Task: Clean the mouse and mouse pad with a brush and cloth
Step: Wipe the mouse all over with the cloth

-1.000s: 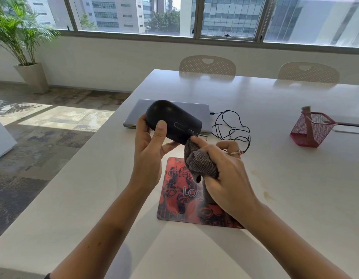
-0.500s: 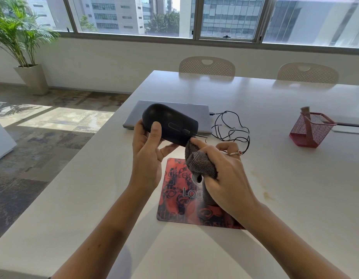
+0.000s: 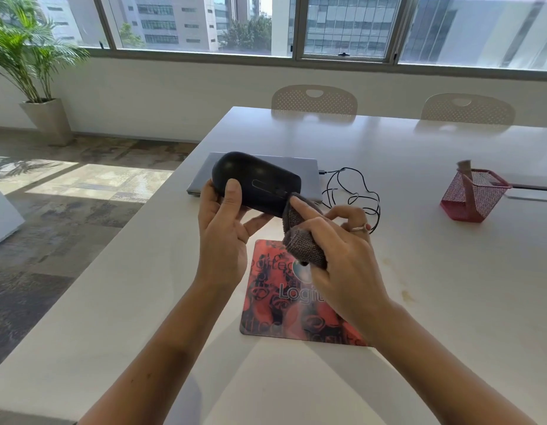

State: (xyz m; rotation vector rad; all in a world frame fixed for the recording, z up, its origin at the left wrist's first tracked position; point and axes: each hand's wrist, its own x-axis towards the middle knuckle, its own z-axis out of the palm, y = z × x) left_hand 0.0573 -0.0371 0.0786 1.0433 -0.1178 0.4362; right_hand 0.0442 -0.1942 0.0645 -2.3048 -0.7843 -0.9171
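Head view: brush point(image 3: 466, 173) upright in red mesh basket point(image 3: 471, 196); left hand point(image 3: 223, 228) gripping mouse point(image 3: 256, 182), right hand point(image 3: 342, 256) clutching cloth point(image 3: 299, 237).

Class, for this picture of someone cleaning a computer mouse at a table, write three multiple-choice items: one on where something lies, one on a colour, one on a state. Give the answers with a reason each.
1. Where does the mouse pad lie?
A. flat on the table, below the hands
B. on top of the laptop
C. inside the mesh basket

2. What colour is the mesh basket?
A. blue
B. red
C. white

3. In what state is the mouse?
A. resting on the pad
B. lying on the floor
C. held up off the table

Answers:
1 A: the pad sits flat on the tabletop, nearer than the closed laptop.
2 B: its wire sides are red.
3 C: the left hand grips the mouse in the air, while the right hand presses the grey cloth to its front end.
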